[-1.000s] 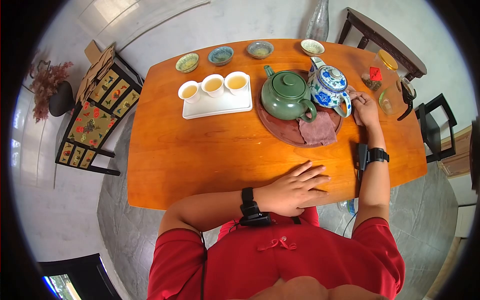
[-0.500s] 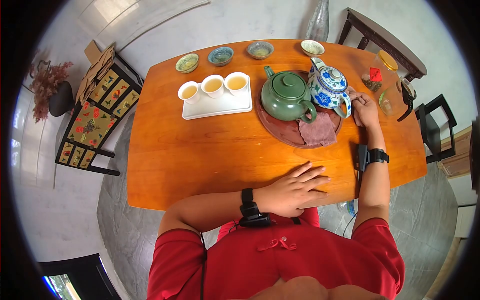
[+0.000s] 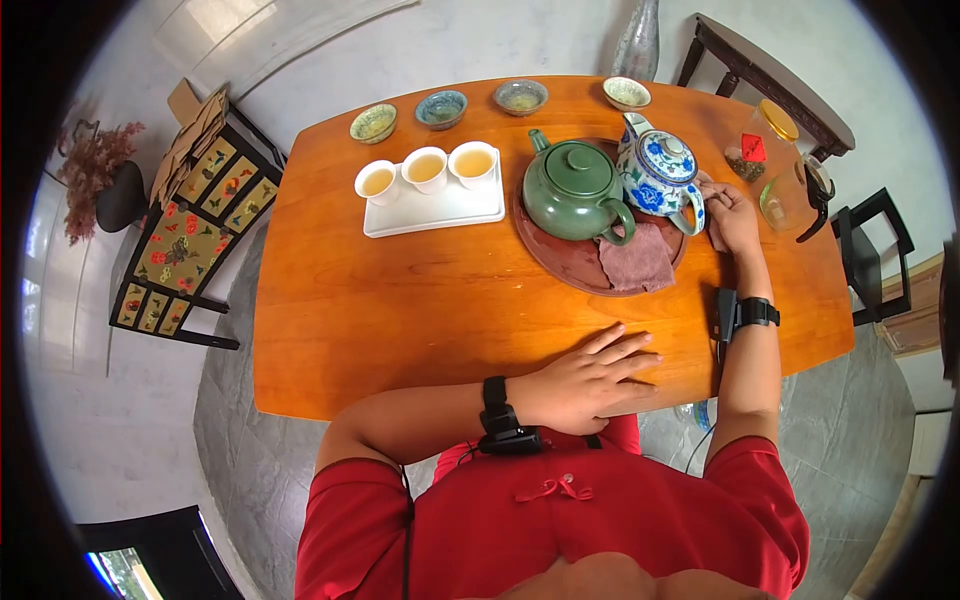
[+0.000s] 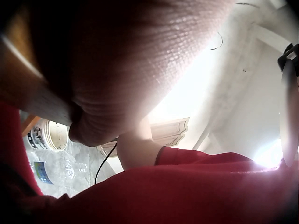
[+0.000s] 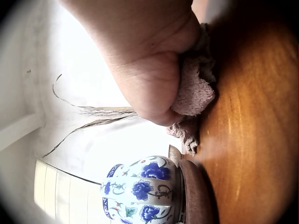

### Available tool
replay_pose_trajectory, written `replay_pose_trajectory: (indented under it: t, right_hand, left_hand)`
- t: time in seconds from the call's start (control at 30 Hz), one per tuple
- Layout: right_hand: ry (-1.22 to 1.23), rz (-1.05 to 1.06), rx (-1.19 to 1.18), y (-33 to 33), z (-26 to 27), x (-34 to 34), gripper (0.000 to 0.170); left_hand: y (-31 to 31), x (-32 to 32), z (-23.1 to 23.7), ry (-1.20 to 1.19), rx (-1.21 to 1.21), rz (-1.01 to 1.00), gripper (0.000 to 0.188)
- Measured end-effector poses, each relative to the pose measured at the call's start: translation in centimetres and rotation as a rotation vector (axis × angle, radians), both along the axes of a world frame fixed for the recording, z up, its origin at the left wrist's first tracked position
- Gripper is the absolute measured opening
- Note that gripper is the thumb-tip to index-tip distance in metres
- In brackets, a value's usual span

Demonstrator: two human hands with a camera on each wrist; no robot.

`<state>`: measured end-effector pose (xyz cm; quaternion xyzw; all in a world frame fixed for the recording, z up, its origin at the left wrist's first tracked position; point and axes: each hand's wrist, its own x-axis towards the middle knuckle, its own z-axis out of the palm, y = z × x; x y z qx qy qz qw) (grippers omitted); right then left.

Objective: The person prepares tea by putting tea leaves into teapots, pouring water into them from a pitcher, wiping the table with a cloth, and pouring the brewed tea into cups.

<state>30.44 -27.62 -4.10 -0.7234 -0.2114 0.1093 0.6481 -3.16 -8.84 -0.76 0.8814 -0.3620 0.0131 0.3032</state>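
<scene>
The right hand (image 3: 735, 218) grips a bunched cloth (image 5: 194, 91) at the table (image 3: 400, 320), just right of the round tray (image 3: 552, 262). The left hand (image 3: 585, 382) lies palm down with its fingers spread, on the table's near edge in front of the tray. On the tray stand a green teapot (image 3: 565, 205) and a blue-and-white teapot (image 3: 655, 190), side by side; a second cloth (image 3: 638, 262) lies at its near right edge. Left of the tray, three cups (image 3: 427, 180) of yellow liquid sit on a white plate (image 3: 435, 220). Four bowls (image 3: 441, 112) stand behind the tray. Well right of it are a jar (image 3: 775, 122) and a glass pot (image 3: 780, 205).
</scene>
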Motion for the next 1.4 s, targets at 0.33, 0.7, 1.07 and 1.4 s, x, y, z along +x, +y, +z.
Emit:
replay_pose_trajectory:
  t: [0.33,0.7,1.07,1.4]
  right_hand:
    - [-0.036,-0.047,-0.045,-0.08,-0.64,0.48,0.018]
    - [-0.035,-0.022,-0.041,-0.09,-0.27,0.35,0.018]
    - [-0.019,-0.061,-0.027,0.25,-0.32,0.11,0.016]
    - [-0.027,-0.03,-0.04,0.02,-0.01,0.06,0.018]
  left_hand:
    - [0.11,-0.07,-0.1,0.003,-0.017,-0.002,0.072]
    - [0.09,0.04,-0.03,0.026,-0.016,-0.004,0.07]
    - [0.13,0.06,0.25,0.038,-0.006,-0.012,0.07]
    - [0.07,0.0,-0.03,0.015,-0.021,0.005,0.069]
